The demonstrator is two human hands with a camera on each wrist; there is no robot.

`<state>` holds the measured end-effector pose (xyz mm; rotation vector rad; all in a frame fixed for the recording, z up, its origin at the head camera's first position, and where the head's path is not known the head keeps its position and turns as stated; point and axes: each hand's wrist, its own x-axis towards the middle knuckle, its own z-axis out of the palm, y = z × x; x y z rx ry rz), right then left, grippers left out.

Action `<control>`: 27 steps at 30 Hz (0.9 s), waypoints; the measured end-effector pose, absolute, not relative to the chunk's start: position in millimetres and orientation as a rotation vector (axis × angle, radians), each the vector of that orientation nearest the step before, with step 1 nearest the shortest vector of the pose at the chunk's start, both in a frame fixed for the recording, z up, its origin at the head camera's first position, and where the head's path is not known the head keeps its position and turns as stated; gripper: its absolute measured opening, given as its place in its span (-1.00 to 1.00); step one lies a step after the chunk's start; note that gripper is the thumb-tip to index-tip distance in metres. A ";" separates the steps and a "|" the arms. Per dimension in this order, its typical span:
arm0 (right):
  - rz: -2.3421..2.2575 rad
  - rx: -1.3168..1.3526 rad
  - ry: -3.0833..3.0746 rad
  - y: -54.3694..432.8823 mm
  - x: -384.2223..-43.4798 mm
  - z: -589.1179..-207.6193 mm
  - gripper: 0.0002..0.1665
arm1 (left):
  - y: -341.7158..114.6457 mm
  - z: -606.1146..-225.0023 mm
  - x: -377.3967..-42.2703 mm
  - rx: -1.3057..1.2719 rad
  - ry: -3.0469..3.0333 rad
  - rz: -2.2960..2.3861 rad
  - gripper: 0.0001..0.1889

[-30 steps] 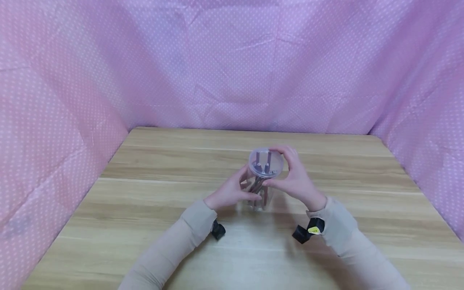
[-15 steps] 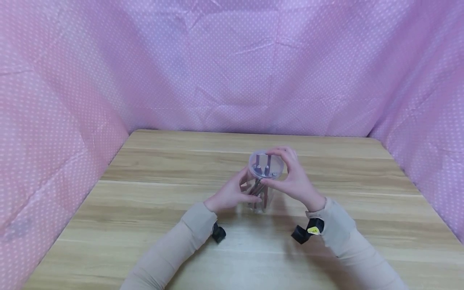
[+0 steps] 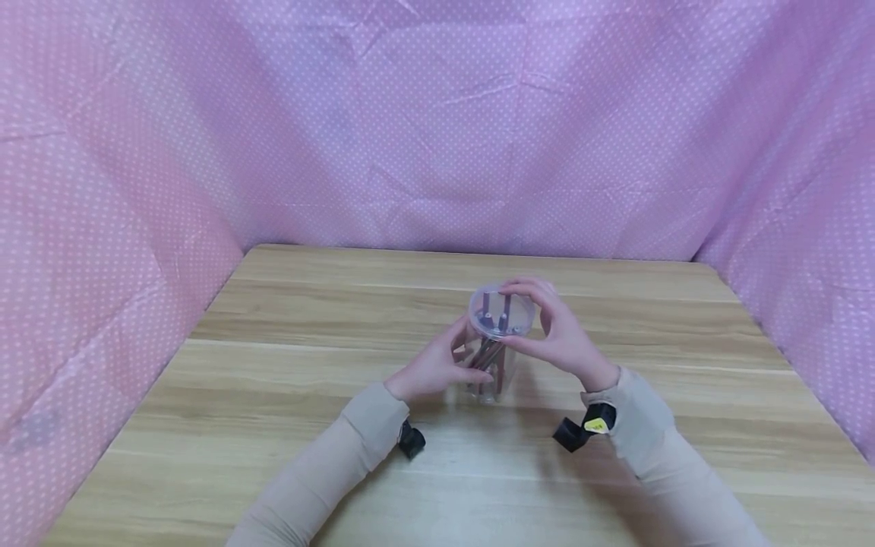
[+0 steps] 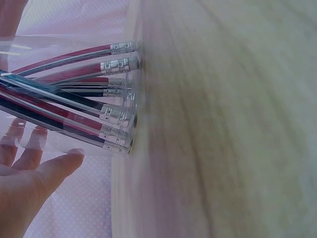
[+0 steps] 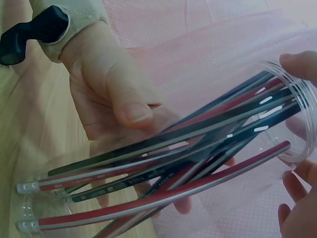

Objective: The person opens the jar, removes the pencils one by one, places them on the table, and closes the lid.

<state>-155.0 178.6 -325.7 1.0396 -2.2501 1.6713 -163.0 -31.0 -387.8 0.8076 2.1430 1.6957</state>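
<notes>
A clear cylindrical jar (image 3: 507, 366) stands upright on the table, its round clear lid (image 3: 494, 305) on top. Several red-and-grey and dark pencils (image 5: 163, 197) lean inside, with their metal-banded eraser ends at the bottom, as the left wrist view shows for these pencils (image 4: 74, 111). My left hand (image 3: 435, 366) holds the jar's body from the left, thumb in front and fingers behind. Around the lid's rim, my right hand (image 3: 562, 334) grips from the right with thumb near and fingers far. In the right wrist view the right hand (image 5: 306, 210) is partly cut off.
The wooden table (image 3: 328, 304) stretches out on all sides of the jar. Pink dotted cloth (image 3: 437, 137) hangs behind the table and along both sides. A black wrist camera (image 3: 412, 439) sits by the left cuff, another black camera (image 3: 570, 434) by the right.
My right thumb and wrist have shifted slightly to the right, and the fingers have moved a little round the lid's rim. The left hand and the jar stay nearly where they were.
</notes>
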 end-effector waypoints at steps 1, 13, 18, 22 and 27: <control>1.690 1.056 -2.237 179.5 -155.5 -326.0 -0.32 | -30.6 -387.5 -163.0 0.813 2.142 1.696 0.05; 1.770 1.146 -2.183 182.6 -161.7 -325.0 -0.32 | -31.1 -383.2 -160.1 0.793 2.131 1.689 0.03; 1.784 1.145 -2.178 183.4 -161.5 -321.4 -0.32 | -31.7 -364.8 -151.9 0.759 2.089 1.690 0.01; 1.788 1.165 -2.143 185.0 -162.1 -316.9 -0.31 | -31.6 -358.9 -149.1 0.759 2.073 1.704 0.01; 1.800 1.179 -2.081 192.2 -162.7 -309.7 -0.28 | -30.4 -361.4 -150.2 0.754 2.081 1.706 0.01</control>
